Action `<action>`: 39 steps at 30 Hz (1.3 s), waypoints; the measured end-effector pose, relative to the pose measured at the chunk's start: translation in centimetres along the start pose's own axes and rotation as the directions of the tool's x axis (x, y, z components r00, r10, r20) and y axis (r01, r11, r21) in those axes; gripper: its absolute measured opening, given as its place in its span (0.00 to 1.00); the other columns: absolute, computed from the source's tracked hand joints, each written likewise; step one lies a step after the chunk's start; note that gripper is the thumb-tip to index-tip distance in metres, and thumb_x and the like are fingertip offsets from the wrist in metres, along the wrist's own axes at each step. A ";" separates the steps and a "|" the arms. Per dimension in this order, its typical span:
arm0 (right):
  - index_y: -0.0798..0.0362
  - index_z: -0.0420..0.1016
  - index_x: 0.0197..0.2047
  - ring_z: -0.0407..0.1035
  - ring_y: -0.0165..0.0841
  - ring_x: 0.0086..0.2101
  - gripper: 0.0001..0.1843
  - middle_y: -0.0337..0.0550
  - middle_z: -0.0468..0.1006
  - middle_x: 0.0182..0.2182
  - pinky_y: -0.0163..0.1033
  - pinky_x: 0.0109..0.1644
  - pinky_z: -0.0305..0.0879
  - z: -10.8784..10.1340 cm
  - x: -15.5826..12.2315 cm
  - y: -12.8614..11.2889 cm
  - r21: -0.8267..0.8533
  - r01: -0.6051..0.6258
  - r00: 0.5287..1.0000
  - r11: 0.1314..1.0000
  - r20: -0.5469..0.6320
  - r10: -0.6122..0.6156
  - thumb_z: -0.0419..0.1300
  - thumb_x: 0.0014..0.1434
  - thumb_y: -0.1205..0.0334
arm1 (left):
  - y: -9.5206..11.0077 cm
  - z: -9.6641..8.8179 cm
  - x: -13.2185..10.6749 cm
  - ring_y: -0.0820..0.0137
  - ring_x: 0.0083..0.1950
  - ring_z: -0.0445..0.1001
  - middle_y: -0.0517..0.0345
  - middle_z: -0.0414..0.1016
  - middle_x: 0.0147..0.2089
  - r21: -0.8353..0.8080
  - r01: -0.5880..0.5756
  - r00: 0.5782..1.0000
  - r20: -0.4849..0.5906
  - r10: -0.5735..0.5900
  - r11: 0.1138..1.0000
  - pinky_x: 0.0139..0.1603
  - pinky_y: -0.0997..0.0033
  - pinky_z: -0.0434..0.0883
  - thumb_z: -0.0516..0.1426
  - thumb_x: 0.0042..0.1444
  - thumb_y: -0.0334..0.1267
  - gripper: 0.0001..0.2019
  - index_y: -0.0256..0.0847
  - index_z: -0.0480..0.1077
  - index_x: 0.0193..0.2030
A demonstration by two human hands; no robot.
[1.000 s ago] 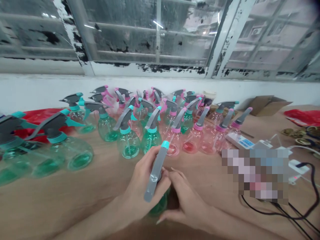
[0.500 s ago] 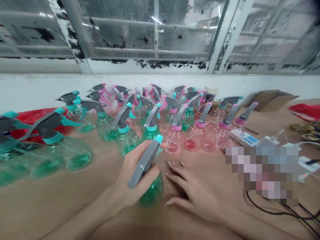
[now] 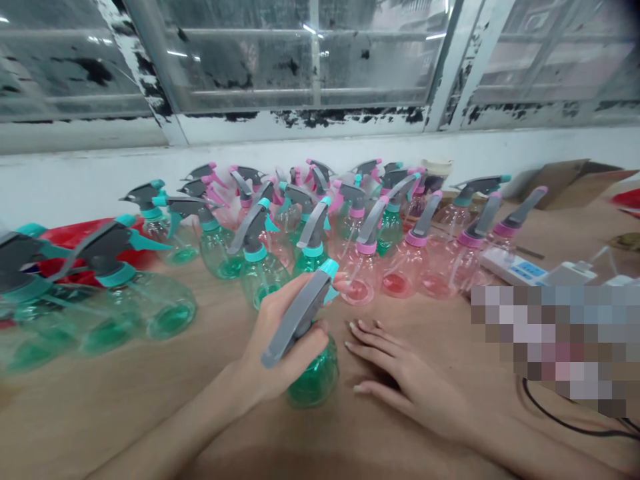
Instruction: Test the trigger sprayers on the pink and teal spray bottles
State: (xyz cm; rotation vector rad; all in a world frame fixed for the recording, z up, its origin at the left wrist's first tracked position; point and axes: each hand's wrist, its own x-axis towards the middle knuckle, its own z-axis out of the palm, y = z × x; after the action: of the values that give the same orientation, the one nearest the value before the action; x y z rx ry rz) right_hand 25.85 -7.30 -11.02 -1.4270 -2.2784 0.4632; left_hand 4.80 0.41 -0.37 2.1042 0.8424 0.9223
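Observation:
My left hand (image 3: 280, 347) is wrapped round the neck of a green spray bottle (image 3: 315, 377) that stands on the wooden table (image 3: 150, 400); its grey trigger head with a teal tip (image 3: 300, 313) sticks out above my fingers. My right hand (image 3: 400, 377) lies flat on the table just right of the bottle, fingers stretched out, holding nothing. Behind them stand several green spray bottles (image 3: 260, 267) and several pink ones (image 3: 400, 267) in rows.
More green bottles (image 3: 145, 300) lie at the left by a red sheet (image 3: 75, 237). A white power strip (image 3: 515, 267) and a black cable (image 3: 565, 420) are at the right, with a cardboard piece (image 3: 565, 177) behind. A white wall and windows back the table.
My right hand let go of the bottle and came to lie flat on the table. My left hand shifted the bottle slightly left and set it upright; the view shifted a little.

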 end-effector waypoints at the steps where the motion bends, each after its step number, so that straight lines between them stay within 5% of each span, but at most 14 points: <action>1: 0.50 0.63 0.66 0.51 0.43 0.66 0.31 0.47 0.59 0.67 0.58 0.69 0.49 0.0 0.0 0.0 0.000 0.002 1.000 1.000 -0.004 -0.002 0.55 0.65 0.45 | 0.0 0.0 0.0 0.69 0.25 0.62 0.64 0.65 0.26 -0.005 0.005 1.000 -0.004 -0.005 1.000 0.26 0.69 0.62 0.52 0.45 0.34 0.10 0.43 0.68 0.37; 8: 0.47 0.62 0.66 0.52 0.43 0.66 0.30 0.45 0.59 0.67 0.58 0.68 0.50 0.1 -0.2 0.1 0.007 0.004 0.999 1.000 -0.031 -0.004 0.57 0.64 0.47 | 0.2 -0.3 0.2 0.71 0.25 0.59 0.64 0.60 0.25 -0.009 -0.085 0.996 -0.007 0.085 0.996 0.27 0.69 0.60 0.52 0.46 0.33 0.03 0.43 0.60 0.28; 16: 0.46 0.62 0.66 0.52 0.43 0.66 0.30 0.45 0.60 0.66 0.57 0.69 0.51 0.1 -0.3 0.0 0.005 -0.002 0.999 1.000 -0.034 0.002 0.58 0.64 0.48 | 0.1 -0.4 0.4 0.67 0.30 0.69 0.60 0.68 0.28 0.003 -0.122 0.991 0.047 0.122 0.993 0.29 0.67 0.63 0.50 0.50 0.33 0.04 0.41 0.65 0.31; 23: 0.44 0.61 0.66 0.53 0.43 0.65 0.30 0.44 0.60 0.66 0.57 0.68 0.51 0.1 -0.3 0.0 0.012 0.005 0.999 1.000 -0.043 -0.004 0.58 0.64 0.49 | 0.9 -0.2 0.2 0.71 0.27 0.59 0.63 0.60 0.28 0.023 -0.058 0.998 0.036 0.058 0.998 0.30 0.68 0.64 0.50 0.52 0.35 0.02 0.44 0.58 0.32; 34: 0.43 0.60 0.67 0.52 0.43 0.65 0.30 0.43 0.59 0.67 0.58 0.68 0.51 0.2 -0.4 0.1 0.012 0.008 0.999 1.000 -0.042 -0.007 0.58 0.64 0.50 | 0.5 0.1 0.0 0.69 0.30 0.65 0.61 0.65 0.31 0.045 -0.090 0.995 -0.040 0.092 0.995 0.33 0.68 0.65 0.50 0.52 0.33 0.02 0.43 0.60 0.33; 39: 0.45 0.62 0.66 0.53 0.43 0.65 0.29 0.44 0.59 0.67 0.57 0.68 0.52 0.1 -0.3 0.1 -0.010 0.000 1.000 1.000 -0.029 -0.001 0.57 0.64 0.48 | 0.3 0.0 -0.1 0.70 0.27 0.60 0.62 0.62 0.29 -0.013 -0.103 0.995 0.017 0.103 0.995 0.32 0.67 0.66 0.51 0.50 0.34 0.03 0.44 0.58 0.32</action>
State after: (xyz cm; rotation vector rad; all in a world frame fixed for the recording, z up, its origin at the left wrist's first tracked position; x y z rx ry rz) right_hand 25.95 -7.54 -11.22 -1.4287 -2.2611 0.4291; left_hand 4.91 0.17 -0.14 2.1591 0.7229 0.9579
